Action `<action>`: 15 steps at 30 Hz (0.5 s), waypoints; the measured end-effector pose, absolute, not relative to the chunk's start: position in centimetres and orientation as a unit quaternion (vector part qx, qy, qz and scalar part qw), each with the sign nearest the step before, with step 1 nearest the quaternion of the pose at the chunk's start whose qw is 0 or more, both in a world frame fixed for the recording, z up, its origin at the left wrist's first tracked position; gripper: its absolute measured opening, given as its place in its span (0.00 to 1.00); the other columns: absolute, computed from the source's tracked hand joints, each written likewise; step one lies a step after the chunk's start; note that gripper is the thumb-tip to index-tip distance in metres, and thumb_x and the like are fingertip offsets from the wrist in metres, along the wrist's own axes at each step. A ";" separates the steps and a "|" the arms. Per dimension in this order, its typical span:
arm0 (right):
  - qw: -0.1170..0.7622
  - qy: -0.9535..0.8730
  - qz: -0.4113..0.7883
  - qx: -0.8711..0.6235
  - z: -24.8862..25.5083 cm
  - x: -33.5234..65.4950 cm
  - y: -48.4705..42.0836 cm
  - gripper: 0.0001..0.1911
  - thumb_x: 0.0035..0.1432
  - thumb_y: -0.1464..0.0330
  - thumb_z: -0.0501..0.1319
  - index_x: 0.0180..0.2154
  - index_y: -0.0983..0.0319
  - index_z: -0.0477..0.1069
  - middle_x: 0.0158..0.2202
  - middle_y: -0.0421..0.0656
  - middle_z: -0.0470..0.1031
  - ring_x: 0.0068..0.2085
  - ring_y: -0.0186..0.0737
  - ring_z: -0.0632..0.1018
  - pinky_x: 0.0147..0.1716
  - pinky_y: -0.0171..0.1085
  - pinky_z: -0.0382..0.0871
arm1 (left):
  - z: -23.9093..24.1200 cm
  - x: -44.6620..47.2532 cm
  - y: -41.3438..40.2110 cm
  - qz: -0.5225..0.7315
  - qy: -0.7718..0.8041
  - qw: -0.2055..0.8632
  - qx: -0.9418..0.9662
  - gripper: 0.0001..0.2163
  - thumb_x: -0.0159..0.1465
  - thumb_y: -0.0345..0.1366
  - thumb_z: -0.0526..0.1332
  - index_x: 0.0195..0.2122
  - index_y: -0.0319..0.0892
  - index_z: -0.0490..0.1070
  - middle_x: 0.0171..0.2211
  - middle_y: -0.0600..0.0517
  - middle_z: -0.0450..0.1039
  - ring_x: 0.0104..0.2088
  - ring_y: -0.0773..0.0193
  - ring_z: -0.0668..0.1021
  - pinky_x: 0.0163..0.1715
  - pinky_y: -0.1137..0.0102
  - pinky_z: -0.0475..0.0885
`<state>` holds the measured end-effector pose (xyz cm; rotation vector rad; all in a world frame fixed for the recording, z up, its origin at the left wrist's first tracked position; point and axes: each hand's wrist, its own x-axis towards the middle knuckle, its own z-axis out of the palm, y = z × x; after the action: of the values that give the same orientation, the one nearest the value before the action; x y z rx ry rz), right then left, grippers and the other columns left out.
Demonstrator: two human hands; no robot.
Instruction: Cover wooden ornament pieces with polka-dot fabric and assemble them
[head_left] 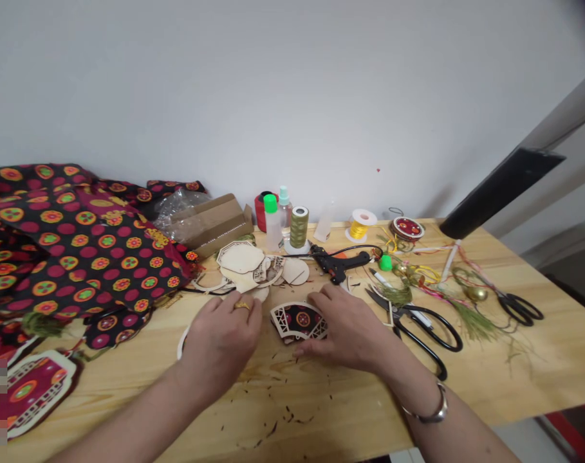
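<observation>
A fan-shaped wooden frame (pixel 299 321) with pierced ends and dark floral fabric in its middle sits over the tabletop. My right hand (pixel 352 328), with a silver bangle at the wrist, grips its right end between thumb and fingers. To the left, my left hand (pixel 227 337) is closed, knuckles up, close to the table. A pale curved strip (pixel 181 344) shows beside that hand; whether the fingers hold it is hidden. Just beyond lies a pile of thin cut-wood shapes (pixel 241 257). A black glue gun (pixel 340 262) lies past my right hand.
Floral cloth (pixel 80 238) covers the left side, with a cardboard box (pixel 219 225) beside it. Bottles (pixel 273 225) and an olive thread spool (pixel 299 228) stand by the wall. Black-handled scissors (pixel 430 321) and tangled cords (pixel 427 276) lie right. Fabric scraps (pixel 287 411) dot the front.
</observation>
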<state>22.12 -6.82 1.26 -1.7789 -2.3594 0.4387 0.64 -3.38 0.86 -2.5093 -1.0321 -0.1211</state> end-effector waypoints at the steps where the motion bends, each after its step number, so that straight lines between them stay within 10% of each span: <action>1: 0.077 -0.787 0.148 -0.593 1.2 22.1 -6.8 0.31 0.45 0.45 0.61 0.41 0.62 0.68 0.40 0.47 0.68 0.41 0.46 0.71 0.37 0.40 0.64 | 1.2 0.3 -3.0 -0.057 -0.373 0.214 -0.901 0.13 0.56 0.22 0.52 0.34 0.38 0.76 0.31 0.42 0.78 0.33 0.51 0.78 0.27 0.60 0.70; 9: 0.088 -0.783 0.160 -0.595 1.3 22.0 -6.6 0.31 0.45 0.46 0.62 0.43 0.62 0.69 0.40 0.47 0.69 0.42 0.46 0.71 0.37 0.40 0.64 | 5.7 -3.5 0.1 -0.244 -0.494 -0.075 -0.831 0.13 0.60 0.45 0.55 0.29 0.47 0.76 0.27 0.57 0.80 0.26 0.64 0.79 0.27 0.70 0.73; 15: 0.107 -0.753 0.169 -0.627 1.3 21.7 -6.4 0.28 0.53 0.45 0.55 0.41 0.63 0.69 0.39 0.48 0.70 0.42 0.45 0.72 0.38 0.40 0.64 | 3.4 -3.5 1.4 -0.213 -0.545 0.124 -0.801 0.16 0.65 0.41 0.49 0.41 0.41 0.74 0.41 0.50 0.77 0.40 0.55 0.77 0.35 0.63 0.72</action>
<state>21.68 -6.44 1.33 -1.8451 -2.2162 0.4979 -3.47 1.43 3.45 -2.3355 -1.5890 -0.6221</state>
